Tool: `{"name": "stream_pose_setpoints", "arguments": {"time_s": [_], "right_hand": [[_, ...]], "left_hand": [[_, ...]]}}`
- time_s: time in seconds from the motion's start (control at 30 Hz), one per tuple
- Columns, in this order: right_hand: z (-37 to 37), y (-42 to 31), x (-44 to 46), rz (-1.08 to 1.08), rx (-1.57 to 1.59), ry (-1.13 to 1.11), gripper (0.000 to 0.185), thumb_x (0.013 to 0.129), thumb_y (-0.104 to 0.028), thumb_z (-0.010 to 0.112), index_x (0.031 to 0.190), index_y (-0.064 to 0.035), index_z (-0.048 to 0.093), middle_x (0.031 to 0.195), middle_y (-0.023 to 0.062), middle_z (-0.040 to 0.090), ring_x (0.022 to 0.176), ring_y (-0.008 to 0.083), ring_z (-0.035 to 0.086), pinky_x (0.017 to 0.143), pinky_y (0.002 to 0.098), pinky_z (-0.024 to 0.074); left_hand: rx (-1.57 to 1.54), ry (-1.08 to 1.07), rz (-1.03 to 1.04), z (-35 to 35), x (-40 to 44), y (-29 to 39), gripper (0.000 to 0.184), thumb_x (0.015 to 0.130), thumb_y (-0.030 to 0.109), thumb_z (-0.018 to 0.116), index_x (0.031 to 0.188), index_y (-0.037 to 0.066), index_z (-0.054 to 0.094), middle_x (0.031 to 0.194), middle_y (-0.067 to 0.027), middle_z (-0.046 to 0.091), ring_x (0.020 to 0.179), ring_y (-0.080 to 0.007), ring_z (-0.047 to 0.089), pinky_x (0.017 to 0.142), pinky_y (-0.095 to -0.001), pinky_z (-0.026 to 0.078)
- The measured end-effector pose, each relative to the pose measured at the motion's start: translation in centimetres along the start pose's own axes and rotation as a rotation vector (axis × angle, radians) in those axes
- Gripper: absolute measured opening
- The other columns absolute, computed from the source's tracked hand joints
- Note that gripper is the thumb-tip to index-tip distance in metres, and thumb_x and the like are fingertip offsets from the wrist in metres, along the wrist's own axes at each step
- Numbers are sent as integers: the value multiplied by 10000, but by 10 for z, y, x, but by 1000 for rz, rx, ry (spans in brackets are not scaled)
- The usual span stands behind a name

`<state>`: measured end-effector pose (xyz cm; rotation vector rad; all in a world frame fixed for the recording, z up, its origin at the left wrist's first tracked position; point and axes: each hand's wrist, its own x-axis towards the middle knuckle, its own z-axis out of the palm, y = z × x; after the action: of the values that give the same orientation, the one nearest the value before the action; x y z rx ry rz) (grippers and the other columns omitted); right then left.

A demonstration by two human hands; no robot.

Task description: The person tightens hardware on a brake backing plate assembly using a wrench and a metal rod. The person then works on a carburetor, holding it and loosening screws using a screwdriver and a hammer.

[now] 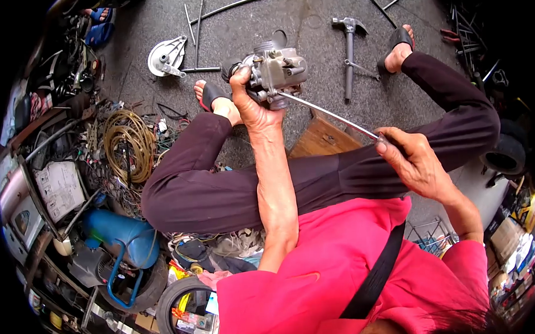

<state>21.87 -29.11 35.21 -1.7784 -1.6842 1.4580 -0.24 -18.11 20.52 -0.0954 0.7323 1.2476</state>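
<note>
A grey metal carburetor point(284, 69) is gripped in my left hand point(256, 105), with the thumb up along its left side and the other fingers hidden beneath it. My right hand point(412, 160) is closed round the handle end of a long thin screwdriver point(331, 116). The shaft slants up to the left, and its far end meets the lower edge of the carburetor, close to my left hand. Whether the tip sits in a screw is too small to tell.
On the floor lie a hammer point(350, 56), a round metal hub plate point(166, 56) and thin metal rods point(231, 8). A wooden box point(321, 138) stands between the legs. Coiled tubing point(129, 146), a blue tank point(124, 236) and a tyre point(166, 309) are at the left.
</note>
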Motion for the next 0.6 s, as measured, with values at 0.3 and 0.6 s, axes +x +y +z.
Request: {"name": "stream_pose_setpoints", "arguments": {"time_s": [0.3,0.6], "right_hand": [[-15,0,-9,549,687,-343,337,967,-328,499,946,-5,594,636,-52,430,514,27,351,441,205,277],[6,9,-22,658,848,-578,323,917,-372,582,854,-71,483,618,-35,410,431,26,325,354,186,231]], "left_hand": [[320,-150,337,7,-10,11,387,680,137,617,1043,24,546,937,-95,614,839,-225,627,791,-377,541],[315,-229,218,16,-22,7,652,665,129,620,1272,20,410,1063,-105,552,938,-222,586,832,-359,513]]}}
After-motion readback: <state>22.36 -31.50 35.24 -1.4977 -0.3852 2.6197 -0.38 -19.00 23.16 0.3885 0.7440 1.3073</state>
